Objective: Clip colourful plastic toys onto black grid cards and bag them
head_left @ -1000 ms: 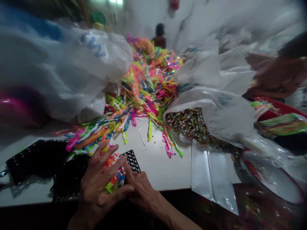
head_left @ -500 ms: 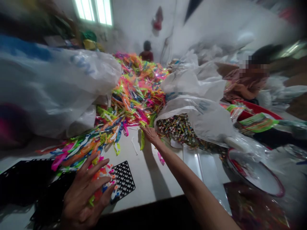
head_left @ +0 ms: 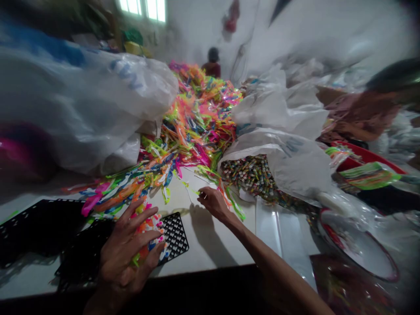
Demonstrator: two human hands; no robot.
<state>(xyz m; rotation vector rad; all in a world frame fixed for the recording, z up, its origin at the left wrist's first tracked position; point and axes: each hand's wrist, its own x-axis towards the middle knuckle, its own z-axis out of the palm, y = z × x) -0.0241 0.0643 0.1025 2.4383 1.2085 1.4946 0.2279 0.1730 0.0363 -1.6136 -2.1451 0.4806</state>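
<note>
My left hand (head_left: 133,247) lies over one end of a black perforated tray (head_left: 175,234), its fingers spread. Beneath and between those fingers are bright pieces (head_left: 149,227) with white ends, bunched upright on the tray; the palm side is hidden. My right hand (head_left: 215,203) is above the white table (head_left: 210,245), thumb and fingers pinched together. A thin yellow-green strip (head_left: 196,192) shows at its fingertips. Just beyond rises a large heap of neon strips (head_left: 197,118). A thin white stick (head_left: 189,194) lies on the table close to the right fingertips.
White plastic sacks stand left (head_left: 131,96) and right (head_left: 288,148); the right one spills small patterned pieces (head_left: 249,173). More black trays (head_left: 42,227) lie at left. A clear plastic sheet (head_left: 284,236) and a white basin (head_left: 361,245) are at right. A co-worker (head_left: 367,109) sits beyond.
My right hand has drawn back from the heap's edge towards me, its fingers now pinched with the yellow-green strip. The left hand keeps its place on the tray. The camera view has shifted slightly.
</note>
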